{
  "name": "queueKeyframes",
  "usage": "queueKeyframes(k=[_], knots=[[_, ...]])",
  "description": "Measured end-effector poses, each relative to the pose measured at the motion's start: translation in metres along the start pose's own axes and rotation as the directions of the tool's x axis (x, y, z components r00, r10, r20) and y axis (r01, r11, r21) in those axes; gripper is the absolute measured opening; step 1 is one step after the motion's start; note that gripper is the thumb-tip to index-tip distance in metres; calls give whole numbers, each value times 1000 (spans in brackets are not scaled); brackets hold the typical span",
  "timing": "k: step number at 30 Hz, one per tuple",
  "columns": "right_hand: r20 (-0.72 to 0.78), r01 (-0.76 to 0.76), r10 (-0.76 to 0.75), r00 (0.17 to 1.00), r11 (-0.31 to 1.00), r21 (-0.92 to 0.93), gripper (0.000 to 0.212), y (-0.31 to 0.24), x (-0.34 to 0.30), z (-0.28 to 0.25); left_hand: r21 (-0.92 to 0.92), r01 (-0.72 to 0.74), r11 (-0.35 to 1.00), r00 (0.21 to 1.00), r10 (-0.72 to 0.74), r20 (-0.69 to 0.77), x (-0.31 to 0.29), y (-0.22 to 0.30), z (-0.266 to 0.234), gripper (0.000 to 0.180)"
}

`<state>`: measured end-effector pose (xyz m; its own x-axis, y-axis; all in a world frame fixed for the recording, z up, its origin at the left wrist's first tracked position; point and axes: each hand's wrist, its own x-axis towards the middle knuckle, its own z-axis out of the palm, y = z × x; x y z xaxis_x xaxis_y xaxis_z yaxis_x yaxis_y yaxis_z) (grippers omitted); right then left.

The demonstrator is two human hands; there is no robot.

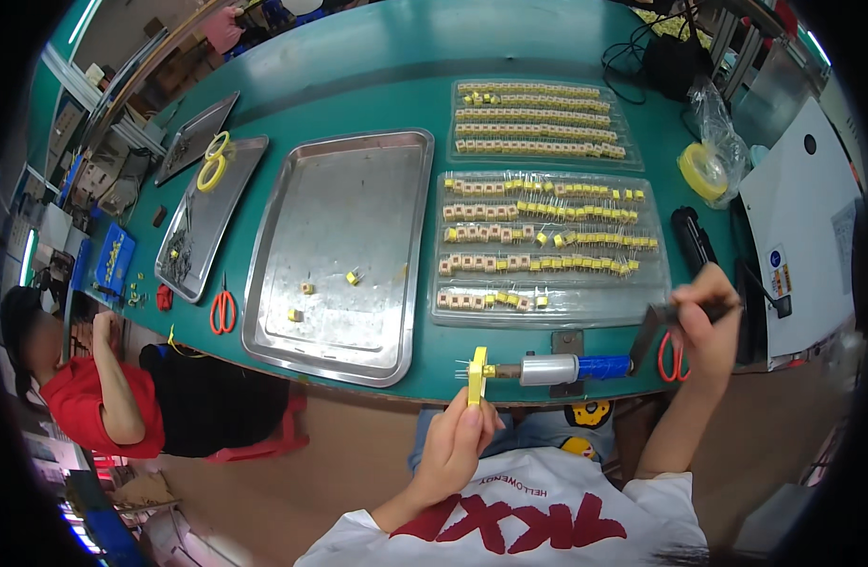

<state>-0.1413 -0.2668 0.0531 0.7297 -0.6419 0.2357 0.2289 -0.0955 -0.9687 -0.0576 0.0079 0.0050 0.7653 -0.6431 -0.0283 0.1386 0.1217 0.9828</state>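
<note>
My left hand (458, 439) pinches a roll of yellow tape (476, 383), seen edge-on, at the left end of a hand-cranked winder (549, 369). Thin metal pins of a small part stick out left of the tape; the part itself is mostly hidden. The winder has a silver barrel and a blue section, and lies along the table's near edge. At its right end, the fingers of my right hand (706, 317) are closed around the dark crank handle (649, 338), slightly blurred. Orange-handled scissors (673, 359) lie just below the crank.
Left of the winder is a metal tray (418, 236) with three small yellow parts. Beyond it, two clear plastic trays (663, 283) hold rows of such parts. A white machine (802, 227) and a tape roll (701, 172) stand right. A person in red (122, 402) sits at left.
</note>
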Motion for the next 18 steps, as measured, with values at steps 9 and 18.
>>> queueKeyframes(k=[9, 18], knots=[[841, 348, -150, 520, 936, -48, 33, -30, 9, -35, -21, 21, 1000, 1000, -21, -14, 4, -11, -4, 30], [697, 111, 321, 641, 860, -498, 20, 8, 19, -18, -19, -3, 1000, 1000, 3, 4, 8, -8, -2, 28]])
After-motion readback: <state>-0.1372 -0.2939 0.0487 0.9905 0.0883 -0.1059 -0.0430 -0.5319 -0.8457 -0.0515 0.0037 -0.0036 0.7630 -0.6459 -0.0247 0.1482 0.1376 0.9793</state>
